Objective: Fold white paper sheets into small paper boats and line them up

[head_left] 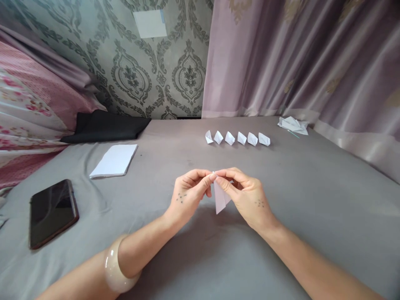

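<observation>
Here, a phone (53,214) and a stack of paper (115,160) lie on the grey cloth (125,210); then my left grip (189,190) pinches the top of a folded paper (220,198), which hangs between it and my right grip (249,193), pinching too; beyond sit six paper shapes (230,138) in a row, then paper scraps (292,123).

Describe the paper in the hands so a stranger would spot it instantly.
On the grey cloth, find the row of six folded white papers. Nearer the camera, the left hand and right hand pinch a pale folded paper. Unlike those six, it is held, pointed end down.
</observation>
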Demonstrator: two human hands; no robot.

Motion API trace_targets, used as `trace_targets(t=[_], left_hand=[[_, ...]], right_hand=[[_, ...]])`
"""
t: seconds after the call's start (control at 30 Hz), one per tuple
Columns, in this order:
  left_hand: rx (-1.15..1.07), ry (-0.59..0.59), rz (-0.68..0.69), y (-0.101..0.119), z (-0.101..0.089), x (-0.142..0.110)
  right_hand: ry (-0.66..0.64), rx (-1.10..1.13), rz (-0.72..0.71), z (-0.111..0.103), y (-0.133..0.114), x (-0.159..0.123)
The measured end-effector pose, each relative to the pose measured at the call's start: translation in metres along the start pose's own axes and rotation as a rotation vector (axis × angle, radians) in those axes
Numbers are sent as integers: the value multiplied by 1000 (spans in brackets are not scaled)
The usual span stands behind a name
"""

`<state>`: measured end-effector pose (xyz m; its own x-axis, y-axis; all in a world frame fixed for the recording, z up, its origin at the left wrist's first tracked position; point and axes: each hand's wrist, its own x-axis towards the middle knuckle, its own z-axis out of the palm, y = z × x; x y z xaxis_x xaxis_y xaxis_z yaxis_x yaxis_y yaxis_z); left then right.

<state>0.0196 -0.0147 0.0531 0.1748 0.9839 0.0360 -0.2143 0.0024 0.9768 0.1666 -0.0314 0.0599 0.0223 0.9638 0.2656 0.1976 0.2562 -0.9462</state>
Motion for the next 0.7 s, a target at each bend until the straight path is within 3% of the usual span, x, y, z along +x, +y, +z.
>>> trace_targets(t=[0.17,0.27,0.57,0.7], left_hand=[[28,13,29,-2,0,0],[30,21,36,-2,0,0],[23,-18,69,-4,0,4],[186,-51,89,-3,-3,6]], right_hand=[[-64,251,338,-3,2,4],[-73,348,428,-3,3,4],[-122,281,412,-3,1,4],[-94,190,388,-2,2,6]])
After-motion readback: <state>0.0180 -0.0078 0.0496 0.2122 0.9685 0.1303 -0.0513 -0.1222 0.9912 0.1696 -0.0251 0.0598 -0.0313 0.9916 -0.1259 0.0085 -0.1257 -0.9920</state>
